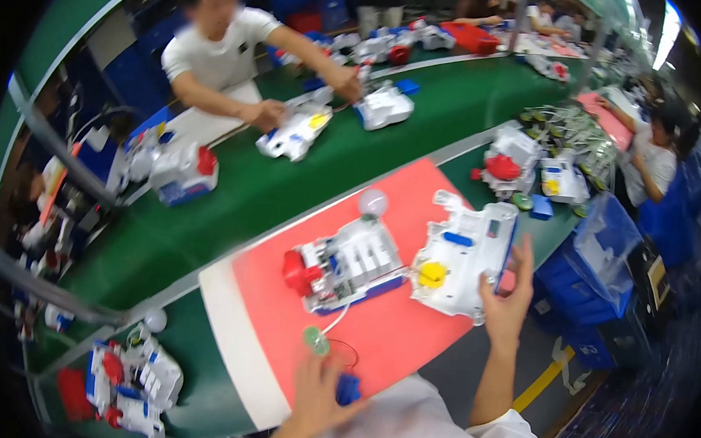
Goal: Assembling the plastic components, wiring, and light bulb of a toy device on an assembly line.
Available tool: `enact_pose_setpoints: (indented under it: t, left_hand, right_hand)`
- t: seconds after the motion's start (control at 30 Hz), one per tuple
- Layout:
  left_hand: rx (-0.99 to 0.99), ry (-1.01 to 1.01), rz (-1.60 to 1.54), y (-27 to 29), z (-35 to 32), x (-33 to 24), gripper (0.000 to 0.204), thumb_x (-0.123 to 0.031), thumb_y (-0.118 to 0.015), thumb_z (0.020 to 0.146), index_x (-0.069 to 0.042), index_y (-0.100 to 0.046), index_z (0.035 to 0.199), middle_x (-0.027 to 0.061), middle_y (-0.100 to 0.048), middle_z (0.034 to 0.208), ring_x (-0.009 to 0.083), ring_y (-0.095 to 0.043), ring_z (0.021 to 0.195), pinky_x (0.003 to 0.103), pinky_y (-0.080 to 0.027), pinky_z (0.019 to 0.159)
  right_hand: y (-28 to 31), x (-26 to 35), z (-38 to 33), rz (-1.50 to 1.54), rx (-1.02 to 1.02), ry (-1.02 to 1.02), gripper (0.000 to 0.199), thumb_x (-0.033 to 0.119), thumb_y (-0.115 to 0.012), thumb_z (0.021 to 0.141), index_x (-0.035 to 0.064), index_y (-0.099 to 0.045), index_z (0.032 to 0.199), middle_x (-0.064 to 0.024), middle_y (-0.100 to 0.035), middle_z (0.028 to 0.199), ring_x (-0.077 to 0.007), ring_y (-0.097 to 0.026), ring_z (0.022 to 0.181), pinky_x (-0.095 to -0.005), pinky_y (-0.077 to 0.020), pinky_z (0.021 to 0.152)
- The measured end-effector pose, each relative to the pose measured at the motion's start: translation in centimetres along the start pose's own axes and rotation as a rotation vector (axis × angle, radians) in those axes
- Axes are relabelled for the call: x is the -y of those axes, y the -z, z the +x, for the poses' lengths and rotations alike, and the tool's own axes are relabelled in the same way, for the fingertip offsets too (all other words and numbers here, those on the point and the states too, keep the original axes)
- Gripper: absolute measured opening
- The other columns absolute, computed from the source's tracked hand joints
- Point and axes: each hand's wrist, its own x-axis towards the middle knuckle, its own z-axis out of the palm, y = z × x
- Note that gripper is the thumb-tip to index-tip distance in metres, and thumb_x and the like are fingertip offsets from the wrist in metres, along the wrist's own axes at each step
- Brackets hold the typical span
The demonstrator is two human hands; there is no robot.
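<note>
My right hand point(509, 303) grips the right edge of a white plastic shell half point(469, 254), thumb on its inner face. The shell is tilted, its inside showing a yellow part point(431, 274) and a blue strip point(457, 239). Left of it on the pink mat point(268, 326) lies the matching white housing point(360, 260) with a red knob-like part point(300, 272) and blue edging. A pale cable runs from it to a green disc point(316, 341). My left hand point(320, 394) is blurred at that disc, with a blue block point(348, 389) beside its thumb; its grip is unclear.
A green conveyor point(230, 220) runs beyond my mat; across it a co-worker point(224, 59) handles similar shells. More assemblies sit at lower left point(136, 382) and right point(508, 160), near a heap of cabled discs point(576, 136). Blue bins point(596, 266) stand at right.
</note>
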Motion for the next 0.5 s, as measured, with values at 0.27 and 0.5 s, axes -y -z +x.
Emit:
enact_pose_setpoints:
  t: [0.27, 0.5]
  left_hand:
    - [-0.024, 0.295, -0.621, -0.6, -2.1, 2.9, 0.051, -0.018, -0.085, 0.076, -0.002, -0.056, 0.115, 0.0131, -0.062, 0.106, 0.0237, -0.061, 0.099, 0.038, -0.049, 0.087]
    - [0.012, 0.198, -0.742, 14.7, 14.5, 4.7, 0.037, -0.037, -0.06, 0.097, -0.004, -0.061, 0.113, 0.0032, -0.065, 0.077, 0.0091, -0.062, 0.064, 0.022, -0.046, 0.051]
  right_hand:
    - [-3.2, 0.1, 2.6, -0.009, -0.073, 0.368, 0.074, -0.004, -0.067, 0.076, 0.0023, -0.042, 0.146, -0.0166, -0.046, 0.144, -0.0265, -0.053, 0.128, -0.0301, -0.0594, 0.081]
    - [-7.9, 1.6, 0.5, 0.009, -0.097, 0.802, 0.075, 0.002, -0.078, 0.068, -0.0013, -0.047, 0.136, -0.0273, -0.047, 0.134, -0.0351, -0.058, 0.118, -0.0357, -0.0584, 0.077]
